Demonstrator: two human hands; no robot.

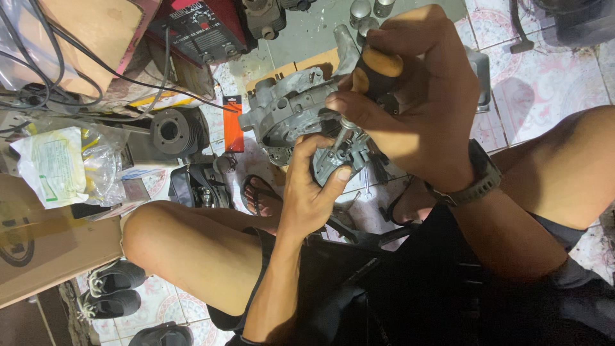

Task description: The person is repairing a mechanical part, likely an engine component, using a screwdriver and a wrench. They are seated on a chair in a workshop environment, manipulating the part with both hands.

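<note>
A grey metal engine casing sits in front of me above the tiled floor. My right hand is wrapped around the orange and black handle of a screwdriver, whose metal shaft points down into the casing. My left hand reaches up from below and grips the lower part of the casing, thumb and fingers next to the shaft's tip. A dark watch is on my right wrist. The screwdriver's tip is hidden between my fingers and the casing.
A finned engine cylinder lies to the left, beside plastic bags and a cardboard box. A red machine with cables stands at the top. Shoes lie at lower left. My bare knees flank the casing.
</note>
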